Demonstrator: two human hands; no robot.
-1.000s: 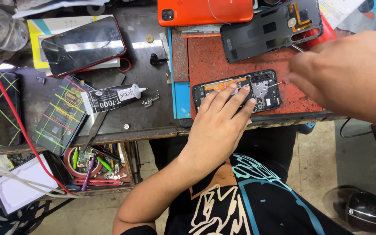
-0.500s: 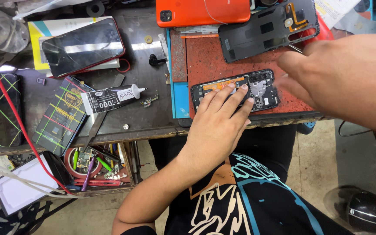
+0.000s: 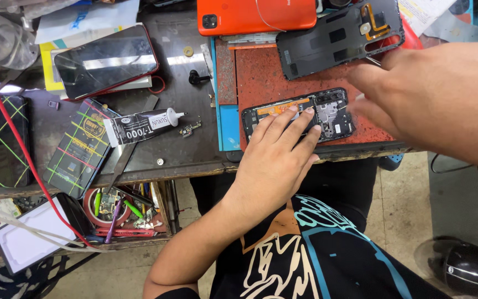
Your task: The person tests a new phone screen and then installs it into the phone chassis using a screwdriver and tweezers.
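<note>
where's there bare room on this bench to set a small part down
Bare red mat lies between the black back cover and the opened phone under the left hand. Dark benchtop between the glue tube and the mat is fairly open. The left side is crowded with phones.

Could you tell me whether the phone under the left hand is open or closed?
Open: the phone lies with its circuit board exposed beneath the left hand.

Bright overhead light; screen glare; near hand blurred.
</note>
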